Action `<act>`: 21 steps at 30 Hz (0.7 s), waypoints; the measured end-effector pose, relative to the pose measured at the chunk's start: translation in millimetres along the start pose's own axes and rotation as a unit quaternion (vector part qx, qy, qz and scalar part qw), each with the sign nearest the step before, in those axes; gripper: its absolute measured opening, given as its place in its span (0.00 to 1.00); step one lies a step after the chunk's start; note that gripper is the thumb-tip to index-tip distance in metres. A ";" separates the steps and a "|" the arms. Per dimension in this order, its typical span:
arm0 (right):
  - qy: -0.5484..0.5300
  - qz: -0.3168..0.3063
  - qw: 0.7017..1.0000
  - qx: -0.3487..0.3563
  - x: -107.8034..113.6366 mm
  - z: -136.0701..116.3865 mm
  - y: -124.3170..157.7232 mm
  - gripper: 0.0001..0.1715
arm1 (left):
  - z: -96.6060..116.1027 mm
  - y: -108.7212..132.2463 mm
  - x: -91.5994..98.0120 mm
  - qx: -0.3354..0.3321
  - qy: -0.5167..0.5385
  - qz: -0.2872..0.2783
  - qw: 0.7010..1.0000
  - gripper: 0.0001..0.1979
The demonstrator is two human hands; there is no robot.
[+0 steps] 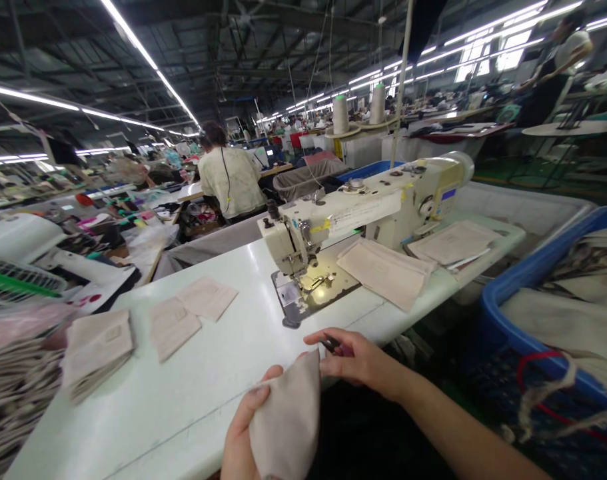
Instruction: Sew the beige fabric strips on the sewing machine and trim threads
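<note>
My left hand (pixel 243 427) grips a beige fabric piece (pixel 289 420) at the table's front edge, thumb on top. Close to the fabric's upper corner, my right hand (pixel 356 363) is closed round small thread snips (pixel 332 344) with dark blades; their handle is mostly hidden in the palm. Whether the right fingers also touch the fabric I cannot tell. Beyond both hands stands a cream sewing machine (pixel 353 207), its needle area above a metal plate (pixel 328 277). Flat beige pieces (pixel 383 267) lie right of the needle.
Two beige pieces (pixel 176 323) and a folded stack (pixel 99 343) lie on the table's left side. More fabric (pixel 13 393) is heaped at the far left. A blue basket (pixel 503 287) of cloth stands on the right. A seated person (pixel 230 173) works ahead.
</note>
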State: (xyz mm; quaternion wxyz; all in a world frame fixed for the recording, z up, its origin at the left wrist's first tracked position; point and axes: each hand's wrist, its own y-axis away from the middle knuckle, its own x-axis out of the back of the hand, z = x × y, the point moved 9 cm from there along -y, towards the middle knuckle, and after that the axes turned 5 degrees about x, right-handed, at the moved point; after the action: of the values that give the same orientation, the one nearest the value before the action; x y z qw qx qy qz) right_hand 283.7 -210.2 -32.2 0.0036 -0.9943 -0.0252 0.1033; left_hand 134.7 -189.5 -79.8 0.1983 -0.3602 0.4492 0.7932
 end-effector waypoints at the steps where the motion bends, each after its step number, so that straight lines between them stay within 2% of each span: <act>1: -0.005 -0.021 1.000 -0.020 0.7 1.3 -1.4 0.22 | 0.7 1.2 -0.5 0.002 -0.018 -0.008 1.000 0.12; 4: 0.031 0.004 0.999 -0.018 16.6 -5.3 -4.5 0.20 | 15.7 9.3 -1.6 -0.051 -0.114 -0.001 0.992 0.07; 6: 0.068 0.038 0.997 0.009 28.2 -14.8 -4.3 0.20 | 34.3 17.9 -1.6 -0.108 -0.235 0.045 0.965 0.08; 8: 0.112 0.051 0.992 0.025 34.5 -22.7 -2.9 0.18 | 54.3 26.2 -7.1 -0.158 -0.399 0.099 0.898 0.13; 10: 0.163 0.056 0.984 0.031 37.4 -28.8 -1.7 0.15 | 70.3 32.1 -20.6 -0.204 -0.552 0.141 0.796 0.18; 12: 0.198 0.055 0.978 0.031 36.1 -32.9 -1.7 0.12 | 75.2 32.9 -38.8 -0.237 -0.658 0.158 0.697 0.19; 14: 0.211 0.050 0.976 0.031 32.1 -35.7 -2.6 0.10 | 68.7 28.6 -56.6 -0.256 -0.711 0.151 0.637 0.20; 15: 0.213 0.048 0.975 0.031 29.9 -36.4 -3.2 0.10 | 62.3 25.1 -65.2 -0.264 -0.724 0.138 0.622 0.20; 17: 0.215 0.049 0.975 0.034 26.7 -36.2 -3.7 0.10 | 49.0 17.4 -78.7 -0.275 -0.731 0.110 0.615 0.18; 19: 0.221 0.062 0.973 0.040 26.5 -34.2 -2.1 0.11 | 40.0 9.3 -84.3 -0.273 -0.718 0.099 0.633 0.13; 21: 0.241 0.099 0.964 0.057 30.0 -33.0 3.1 0.11 | 36.2 1.7 -82.6 -0.256 -0.690 0.097 0.670 0.12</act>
State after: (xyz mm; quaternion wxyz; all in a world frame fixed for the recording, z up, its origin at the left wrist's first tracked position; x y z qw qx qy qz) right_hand 320.0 -211.9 -6.0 0.0563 -0.9854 0.0807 -0.1387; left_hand 174.1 -158.7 -4.7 0.2737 0.2987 -0.0044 0.9143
